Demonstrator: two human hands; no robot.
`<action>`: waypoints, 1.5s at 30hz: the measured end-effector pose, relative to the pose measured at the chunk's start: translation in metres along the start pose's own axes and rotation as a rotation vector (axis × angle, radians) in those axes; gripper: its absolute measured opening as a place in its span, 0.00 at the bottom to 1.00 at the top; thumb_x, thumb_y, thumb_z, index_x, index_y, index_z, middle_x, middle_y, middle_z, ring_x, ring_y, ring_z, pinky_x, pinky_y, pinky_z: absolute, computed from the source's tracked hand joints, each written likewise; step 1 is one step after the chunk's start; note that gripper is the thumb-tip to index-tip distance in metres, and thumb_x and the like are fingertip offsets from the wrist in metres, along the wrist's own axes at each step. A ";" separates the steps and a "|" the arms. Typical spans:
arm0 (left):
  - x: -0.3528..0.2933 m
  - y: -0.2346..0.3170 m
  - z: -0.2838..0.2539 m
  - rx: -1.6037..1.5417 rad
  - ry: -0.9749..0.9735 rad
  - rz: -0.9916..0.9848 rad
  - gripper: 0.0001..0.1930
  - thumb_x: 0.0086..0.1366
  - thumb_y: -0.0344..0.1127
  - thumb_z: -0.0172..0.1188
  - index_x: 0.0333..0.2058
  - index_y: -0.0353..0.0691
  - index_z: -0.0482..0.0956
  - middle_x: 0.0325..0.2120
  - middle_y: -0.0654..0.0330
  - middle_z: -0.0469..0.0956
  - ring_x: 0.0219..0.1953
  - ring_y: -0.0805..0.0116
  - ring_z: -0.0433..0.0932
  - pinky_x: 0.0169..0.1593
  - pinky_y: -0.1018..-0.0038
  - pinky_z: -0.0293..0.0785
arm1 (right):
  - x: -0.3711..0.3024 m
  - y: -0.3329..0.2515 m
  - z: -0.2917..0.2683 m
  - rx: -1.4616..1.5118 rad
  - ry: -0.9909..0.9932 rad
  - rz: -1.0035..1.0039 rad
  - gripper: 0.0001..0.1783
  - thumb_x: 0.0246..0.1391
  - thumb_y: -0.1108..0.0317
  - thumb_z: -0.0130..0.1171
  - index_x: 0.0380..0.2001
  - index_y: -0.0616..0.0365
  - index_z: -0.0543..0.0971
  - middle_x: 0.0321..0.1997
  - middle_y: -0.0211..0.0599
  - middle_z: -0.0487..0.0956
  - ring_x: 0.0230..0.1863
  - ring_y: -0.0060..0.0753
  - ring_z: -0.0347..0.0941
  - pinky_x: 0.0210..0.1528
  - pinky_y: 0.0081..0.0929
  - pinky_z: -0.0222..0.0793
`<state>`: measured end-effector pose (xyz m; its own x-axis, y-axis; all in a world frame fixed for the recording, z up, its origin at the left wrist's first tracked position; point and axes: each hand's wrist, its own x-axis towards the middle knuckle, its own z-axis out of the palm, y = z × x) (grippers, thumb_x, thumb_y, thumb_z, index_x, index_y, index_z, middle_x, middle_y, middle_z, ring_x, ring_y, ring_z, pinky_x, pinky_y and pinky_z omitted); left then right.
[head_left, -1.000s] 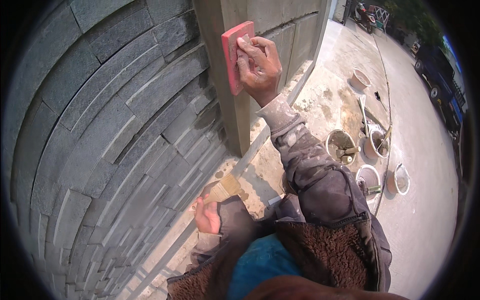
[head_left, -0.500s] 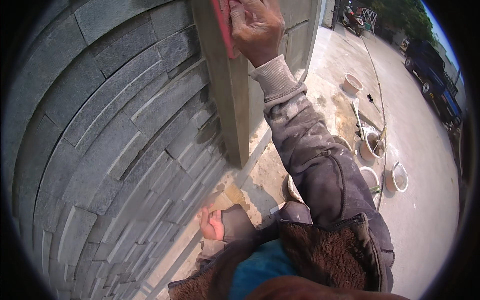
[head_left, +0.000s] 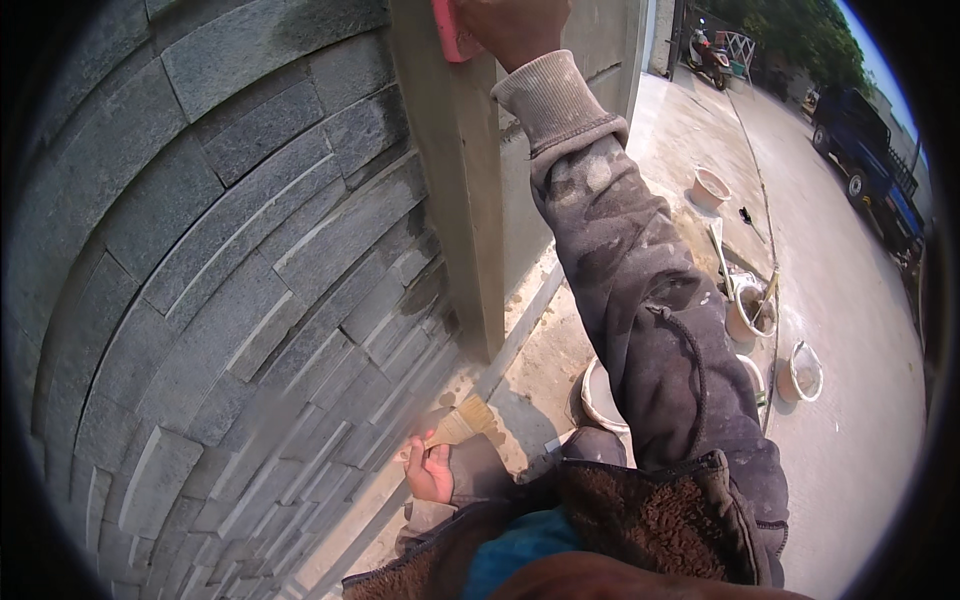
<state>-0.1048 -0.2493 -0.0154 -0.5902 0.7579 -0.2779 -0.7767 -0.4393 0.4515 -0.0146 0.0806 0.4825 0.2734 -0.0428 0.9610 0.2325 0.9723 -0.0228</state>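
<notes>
Gripping a red float point(head_left: 455, 38), the right hand point(head_left: 515, 28) is at the upper part of a grey column point(head_left: 470, 200), near its vertical corner edge. Float and fingers are cut by the top border of view; the exact finger placement cannot be told. The right forearm, in a stained dark sleeve point(head_left: 650, 290), reaches up past the column's right edge.

The left hand point(head_left: 428, 472) is closed about the handle end of a broad brush point(head_left: 462, 420), low beside the bottom edge of the stone-clad wall point(head_left: 250, 230). Its pale bristles point up and right. Whether the brush touches the wall cannot be determined.

On the concrete ground point(head_left: 850, 470), one bucket point(head_left: 711, 188) stands well apart from the column; a second bucket point(head_left: 750, 310), a handle protruding, stands by the left side of a dark seam point(head_left: 767, 200); a third bucket point(head_left: 800, 372) stands just right of it. A white-rimmed container point(head_left: 600, 395) is partly hidden by the sleeve.
</notes>
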 end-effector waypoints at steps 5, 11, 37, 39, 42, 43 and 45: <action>0.005 -0.001 0.001 -0.004 -0.015 -0.054 0.07 0.73 0.33 0.61 0.47 0.44 0.77 0.49 0.50 0.81 0.48 0.60 0.83 0.48 0.64 0.85 | -0.176 0.027 -0.070 -0.110 -0.218 0.216 0.17 0.54 0.71 0.68 0.47 0.39 0.88 0.48 0.29 0.80 0.43 0.33 0.82 0.38 0.30 0.82; -0.005 0.004 0.003 0.044 -0.019 -0.005 0.08 0.73 0.35 0.61 0.48 0.43 0.77 0.50 0.49 0.80 0.47 0.61 0.83 0.47 0.68 0.85 | -0.151 -0.009 -0.077 0.049 -0.059 0.154 0.18 0.54 0.74 0.68 0.49 0.46 0.87 0.48 0.35 0.79 0.42 0.35 0.82 0.41 0.29 0.81; -0.001 0.003 0.003 0.030 -0.033 -0.040 0.07 0.74 0.36 0.59 0.47 0.42 0.77 0.49 0.53 0.80 0.53 0.61 0.80 0.53 0.65 0.83 | -0.313 -0.002 -0.151 -0.161 -0.431 0.492 0.18 0.55 0.78 0.68 0.49 0.54 0.86 0.53 0.41 0.77 0.49 0.33 0.79 0.41 0.24 0.81; 0.001 0.006 0.006 -0.033 -0.011 -0.033 0.08 0.75 0.35 0.58 0.48 0.41 0.77 0.49 0.53 0.80 0.53 0.61 0.80 0.54 0.64 0.83 | -0.341 -0.033 -0.199 0.010 -0.348 0.746 0.21 0.54 0.78 0.68 0.52 0.54 0.82 0.51 0.42 0.79 0.51 0.37 0.80 0.43 0.30 0.81; 0.006 0.009 0.058 -0.242 -0.181 -0.130 0.06 0.75 0.34 0.58 0.45 0.41 0.79 0.49 0.54 0.81 0.53 0.63 0.81 0.52 0.70 0.86 | -0.341 -0.079 -0.238 0.364 -0.581 0.696 0.21 0.55 0.79 0.68 0.52 0.58 0.78 0.53 0.45 0.79 0.52 0.38 0.79 0.46 0.30 0.79; 0.011 0.006 0.068 -0.262 -0.219 -0.160 0.07 0.74 0.33 0.58 0.47 0.41 0.78 0.49 0.54 0.81 0.54 0.62 0.80 0.53 0.68 0.85 | -0.328 -0.095 -0.238 0.499 -0.650 0.689 0.20 0.56 0.78 0.68 0.52 0.58 0.78 0.55 0.48 0.79 0.53 0.40 0.79 0.47 0.31 0.78; 0.015 0.000 0.082 -0.295 -0.294 -0.222 0.09 0.74 0.31 0.58 0.50 0.40 0.76 0.51 0.52 0.80 0.55 0.60 0.79 0.55 0.65 0.84 | -0.311 -0.098 -0.237 0.608 -0.613 0.667 0.19 0.57 0.75 0.69 0.52 0.58 0.79 0.55 0.47 0.79 0.53 0.40 0.79 0.47 0.31 0.78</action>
<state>-0.0956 -0.1982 0.0499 -0.3483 0.9348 -0.0697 -0.9317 -0.3370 0.1358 0.0988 -0.0560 0.1210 -0.3780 0.4931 0.7836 -0.3363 0.7154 -0.6125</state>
